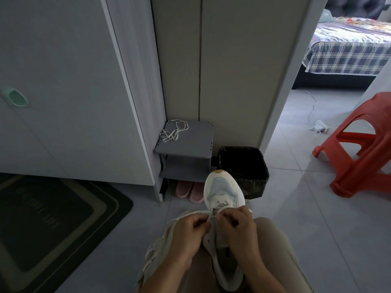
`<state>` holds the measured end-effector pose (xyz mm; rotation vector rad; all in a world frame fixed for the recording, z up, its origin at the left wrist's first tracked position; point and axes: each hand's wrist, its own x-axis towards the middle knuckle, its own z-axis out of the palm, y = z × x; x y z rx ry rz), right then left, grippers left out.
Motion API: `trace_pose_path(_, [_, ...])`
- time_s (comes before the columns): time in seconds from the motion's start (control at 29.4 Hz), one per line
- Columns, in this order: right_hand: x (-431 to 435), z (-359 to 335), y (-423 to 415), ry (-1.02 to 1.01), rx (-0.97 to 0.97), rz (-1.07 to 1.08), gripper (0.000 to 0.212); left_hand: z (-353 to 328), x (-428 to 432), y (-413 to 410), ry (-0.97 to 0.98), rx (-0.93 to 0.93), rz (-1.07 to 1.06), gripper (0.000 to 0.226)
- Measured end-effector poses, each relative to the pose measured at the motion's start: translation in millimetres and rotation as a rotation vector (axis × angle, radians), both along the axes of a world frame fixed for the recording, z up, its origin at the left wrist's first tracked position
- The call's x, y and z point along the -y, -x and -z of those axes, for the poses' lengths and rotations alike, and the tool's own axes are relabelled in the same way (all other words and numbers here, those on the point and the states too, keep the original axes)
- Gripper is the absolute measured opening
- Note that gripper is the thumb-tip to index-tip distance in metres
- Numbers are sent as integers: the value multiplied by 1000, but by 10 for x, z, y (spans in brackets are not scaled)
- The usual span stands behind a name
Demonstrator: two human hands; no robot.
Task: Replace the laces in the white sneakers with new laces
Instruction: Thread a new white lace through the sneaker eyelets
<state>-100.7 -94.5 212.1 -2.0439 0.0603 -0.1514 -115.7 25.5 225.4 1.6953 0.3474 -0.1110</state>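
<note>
L hand pinches lace; R hand grips sneaker; lace mostly hidden btwn hands.

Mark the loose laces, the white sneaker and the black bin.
loose laces [171,134], head view, on the middle of the tangle.
white sneaker [222,190], head view, on the toe mesh.
black bin [241,161], head view, on its inner liner.

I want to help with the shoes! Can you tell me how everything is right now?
white sneaker: on the lap, toe pointing away, upper eyelets unlaced.
lace: threaded near the toe, pinched by both hands.
left hand: pinching the lace.
right hand: pinching the lace.
loose lace: tangled heap on the grey shelf.
bin: open top.
pink slippers: side by side under the grey shelf.
red stool: upright.
</note>
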Motion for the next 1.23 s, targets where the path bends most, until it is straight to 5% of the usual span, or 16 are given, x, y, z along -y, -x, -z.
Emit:
trace_pose_path(0.41, [-51,144,16,71,142,44,10,-16,11,11,29,24,-13,18])
trace_pose_path(0.68, [19,177,29,256,172,-14,13,-15,4,19,20,43,-21,23])
trace_pose_path(1.02, [42,91,-22,194,118,-80,4,23,-56,-35,-27,21,-31,10])
trace_pose_path(1.23, [117,23,45,-1,25,-112,26,-30,-183,5,18,-20,-164,16])
